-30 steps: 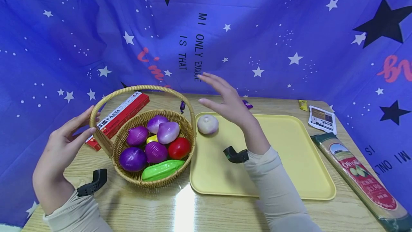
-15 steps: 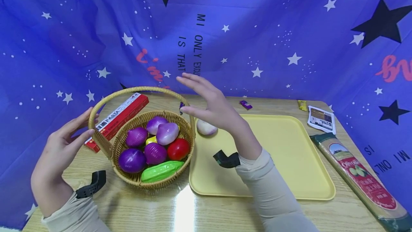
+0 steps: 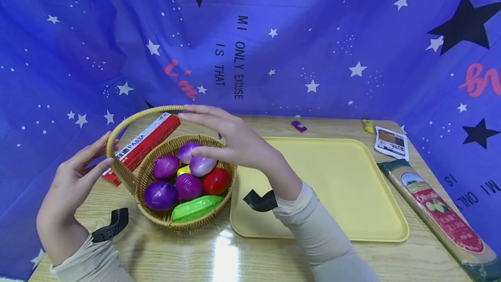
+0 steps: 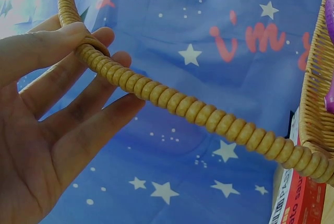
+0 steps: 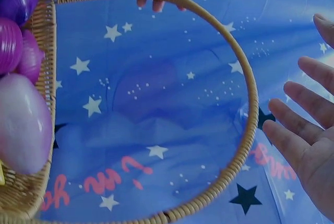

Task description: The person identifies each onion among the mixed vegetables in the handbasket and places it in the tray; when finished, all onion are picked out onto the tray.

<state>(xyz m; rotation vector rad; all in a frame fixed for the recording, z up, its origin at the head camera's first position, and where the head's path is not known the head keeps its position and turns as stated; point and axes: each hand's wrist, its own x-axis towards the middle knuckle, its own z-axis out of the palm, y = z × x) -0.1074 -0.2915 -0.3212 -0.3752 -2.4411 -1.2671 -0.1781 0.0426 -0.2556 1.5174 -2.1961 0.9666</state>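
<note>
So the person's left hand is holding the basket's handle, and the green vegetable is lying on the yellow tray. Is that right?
Not quite: the green vegetable lies in the basket, not on the yellow tray, as the head view shows. The left hand is indeed holding the basket's handle.

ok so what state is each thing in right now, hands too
left hand: pinching the handle
right hand: open, beside the handle
handle: raised over the basket
basket: upright, filled with vegetables
tray: flat, partly behind the right arm
red box: lying flat, partly hidden
long packet: lying flat
white packet: lying flat
purple sweet: wrapped
</note>
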